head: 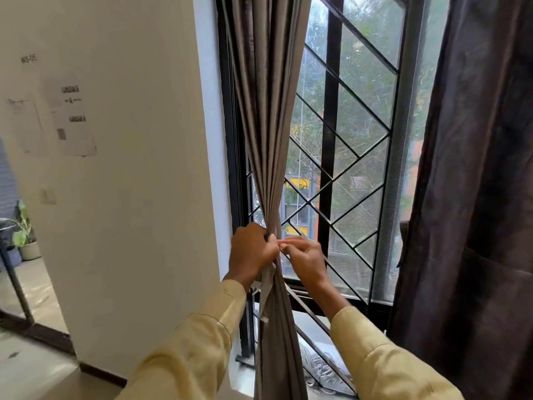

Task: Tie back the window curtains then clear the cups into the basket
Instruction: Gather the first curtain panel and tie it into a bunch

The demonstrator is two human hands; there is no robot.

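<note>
Left hand, right hand grip curtain between.

Paper sheets on white wall; potted plant far left; black diagonal-bar grille at window

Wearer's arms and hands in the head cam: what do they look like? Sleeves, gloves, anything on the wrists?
Both arms are in long, pale yellow shirt sleeves, the left sleeve and the right sleeve, each ending in a stitched cuff at the wrist. The fabric looks plain, with no print or logo. The left hand and right hand are bare: no gloves, and no watch, ring or band shows.
</note>
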